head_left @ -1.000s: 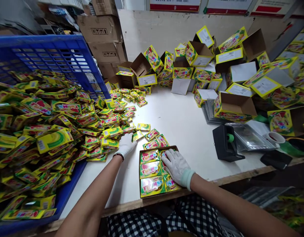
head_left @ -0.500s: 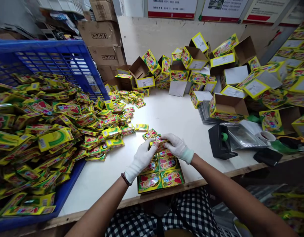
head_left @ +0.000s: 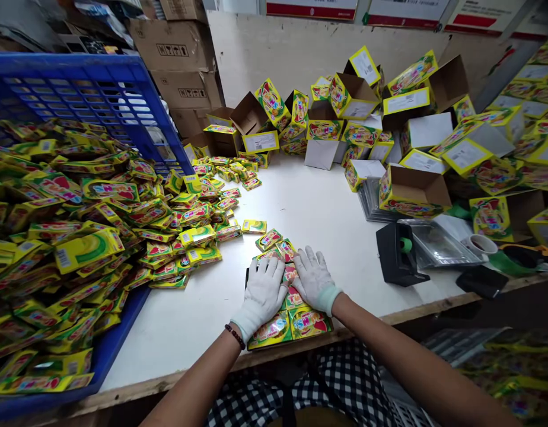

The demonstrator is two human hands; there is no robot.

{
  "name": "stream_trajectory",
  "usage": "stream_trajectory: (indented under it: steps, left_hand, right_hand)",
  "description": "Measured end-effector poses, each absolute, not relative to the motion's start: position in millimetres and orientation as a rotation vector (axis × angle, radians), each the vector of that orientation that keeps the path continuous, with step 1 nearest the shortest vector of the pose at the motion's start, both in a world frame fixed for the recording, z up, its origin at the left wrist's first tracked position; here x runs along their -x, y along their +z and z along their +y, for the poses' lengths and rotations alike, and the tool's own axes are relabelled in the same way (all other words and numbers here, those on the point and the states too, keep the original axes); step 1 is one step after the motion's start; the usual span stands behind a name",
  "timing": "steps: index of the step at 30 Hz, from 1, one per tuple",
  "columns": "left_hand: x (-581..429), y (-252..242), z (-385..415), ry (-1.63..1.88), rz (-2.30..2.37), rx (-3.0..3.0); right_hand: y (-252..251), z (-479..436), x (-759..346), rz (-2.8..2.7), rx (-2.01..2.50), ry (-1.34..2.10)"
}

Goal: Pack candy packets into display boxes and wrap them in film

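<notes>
White gloves cover both hands. My left hand (head_left: 261,292) lies flat, fingers spread, on the left side of a block of yellow-green packets (head_left: 310,322) at the table's front edge. My right hand (head_left: 315,277) rests on the block's right side, its fingers also apart. Neither hand grips anything. Parts of the block are hidden under the gloves. Just beyond the fingertips lies a loose packet (head_left: 269,239), and another packet (head_left: 255,226) lies flat farther back.
A blue crate (head_left: 94,68) heaped with packets stands at the left, some spilling onto the white table (head_left: 292,196). Small open boxes (head_left: 415,193) crowd the back right. A black tape dispenser (head_left: 399,255) stands at the right.
Both hands have let go of the packet they held between their fingers and have flattened onto the block. The view has shifted slightly.
</notes>
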State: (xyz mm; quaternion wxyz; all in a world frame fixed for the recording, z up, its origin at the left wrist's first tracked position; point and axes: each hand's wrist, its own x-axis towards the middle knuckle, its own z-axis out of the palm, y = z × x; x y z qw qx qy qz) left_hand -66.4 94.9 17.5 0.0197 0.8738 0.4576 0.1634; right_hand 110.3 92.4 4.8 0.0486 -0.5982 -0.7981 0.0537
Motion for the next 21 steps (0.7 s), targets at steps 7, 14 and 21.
stream_trajectory:
  steps: [7,14,21]
  left_hand:
    - [84,38,139,0.415,1.423,-2.418]
    - [85,16,235,0.310,1.675,-2.194]
    - [73,-5,255,0.297,1.753,-2.012]
  right_hand:
    - [19,73,-93,-2.428,1.822,0.161]
    - [4,47,-78,-2.316,1.859,0.258]
    - [-1,56,-80,-2.329,1.917,0.312]
